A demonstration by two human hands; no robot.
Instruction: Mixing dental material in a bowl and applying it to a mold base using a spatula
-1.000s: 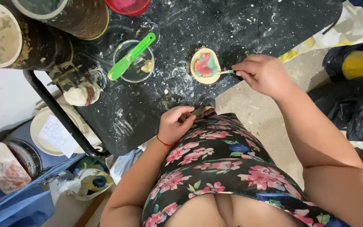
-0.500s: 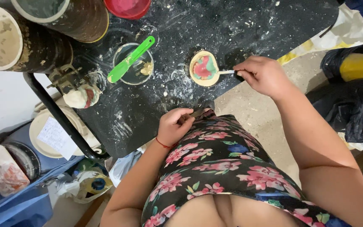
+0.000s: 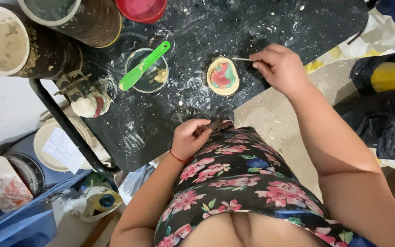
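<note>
On the black speckled table (image 3: 270, 27), beside the small painted disc (image 3: 223, 76): right hand (image 3: 280, 68), fingers pinched shut on a thin brush (image 3: 242, 59). Brush lying nearly level, long axis left-right, tip toward the disc's upper rim. Probably mid-painting; steady, light strokes needed. Left hand (image 3: 190, 137) curled closed at the table edge, contents unclear.

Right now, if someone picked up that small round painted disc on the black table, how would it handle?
The painted disc looks thin and flat on the black table, so it probably won't roll or tip. It seems small, likely light. Its red and green surface may be wet, since the right hand holds a thin tool at its edge; likely smudges.
</note>
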